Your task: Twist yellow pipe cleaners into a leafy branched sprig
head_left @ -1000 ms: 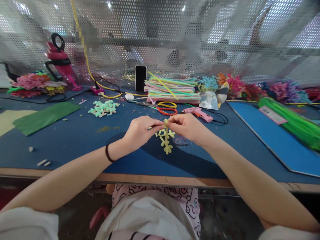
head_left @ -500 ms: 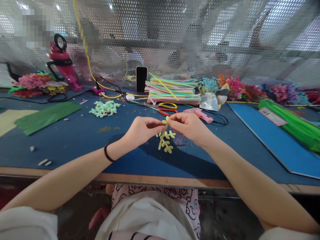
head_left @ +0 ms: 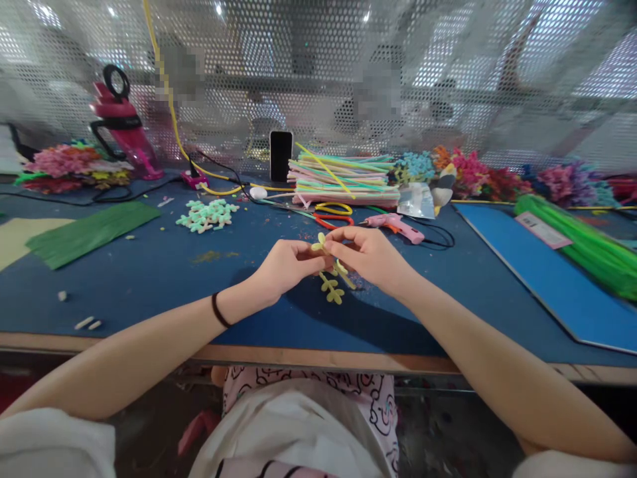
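Between my hands is a yellow pipe-cleaner sprig (head_left: 332, 289) with small looped leaves, held just above the blue table. My left hand (head_left: 286, 269) pinches it from the left, thumb and fingers together. From the right, my right hand (head_left: 371, 255) grips it near its upper loops, with thumb and forefinger closed. The fingers hide the middle of the sprig. Just beyond my hands lie scissors with red and yellow handles (head_left: 334, 220) and a pink glue gun (head_left: 397, 227).
Behind stands a stack of pastel pipe cleaners (head_left: 343, 180) beside a phone (head_left: 281, 156). Mint-and-white pipe-cleaner pieces (head_left: 208, 215) and green sheets (head_left: 94, 232) lie left. On the right, a green bundle (head_left: 577, 245) rests on a blue board (head_left: 537, 285). A pink bottle (head_left: 124, 126) stands back left.
The sprig has turned in my fingers: its top loops now point left and its stem end slants down to the right. Both hands remain close together on it.
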`<state>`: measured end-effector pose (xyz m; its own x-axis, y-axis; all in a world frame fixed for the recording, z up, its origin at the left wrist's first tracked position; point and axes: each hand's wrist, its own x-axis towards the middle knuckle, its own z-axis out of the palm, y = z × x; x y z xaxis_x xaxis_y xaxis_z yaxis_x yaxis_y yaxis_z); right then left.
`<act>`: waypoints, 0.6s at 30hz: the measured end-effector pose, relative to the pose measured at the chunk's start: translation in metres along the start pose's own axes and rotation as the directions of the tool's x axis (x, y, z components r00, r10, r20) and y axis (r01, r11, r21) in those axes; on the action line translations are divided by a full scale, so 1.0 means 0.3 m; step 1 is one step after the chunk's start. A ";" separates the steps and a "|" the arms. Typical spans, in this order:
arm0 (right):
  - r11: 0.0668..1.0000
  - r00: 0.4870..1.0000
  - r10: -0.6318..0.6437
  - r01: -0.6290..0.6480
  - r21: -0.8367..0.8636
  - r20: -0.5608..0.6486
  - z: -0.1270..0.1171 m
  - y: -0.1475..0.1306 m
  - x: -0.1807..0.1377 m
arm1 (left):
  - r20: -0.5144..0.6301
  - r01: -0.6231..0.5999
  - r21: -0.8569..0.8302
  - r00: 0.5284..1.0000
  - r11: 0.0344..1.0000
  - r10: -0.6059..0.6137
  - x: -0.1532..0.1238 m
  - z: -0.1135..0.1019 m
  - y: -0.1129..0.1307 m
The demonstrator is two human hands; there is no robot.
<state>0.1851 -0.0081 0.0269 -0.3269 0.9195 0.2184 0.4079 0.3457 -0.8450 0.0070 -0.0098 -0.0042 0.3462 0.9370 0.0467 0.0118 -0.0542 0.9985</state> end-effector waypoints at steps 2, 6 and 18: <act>0.996 0.998 -0.056 0.054 -0.068 -0.033 -0.010 0.006 0.005 | -0.004 -0.021 0.022 1.000 1.000 0.021 0.002 -0.006 0.002; 0.985 0.990 -0.138 0.134 -0.106 -0.031 -0.019 0.013 0.012 | -0.029 -0.073 0.058 0.997 0.996 0.075 -0.001 -0.014 0.010; 0.992 1.000 0.014 -0.014 -0.127 0.005 -0.030 0.011 -0.001 | -0.176 -0.038 -0.076 0.984 0.996 0.025 0.017 -0.017 0.003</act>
<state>0.1941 -0.0055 0.0285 -0.3254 0.9234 0.2037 0.5176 0.3542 -0.7788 0.0040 -0.0032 -0.0029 0.1754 0.9816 0.0758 -0.0725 -0.0639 0.9953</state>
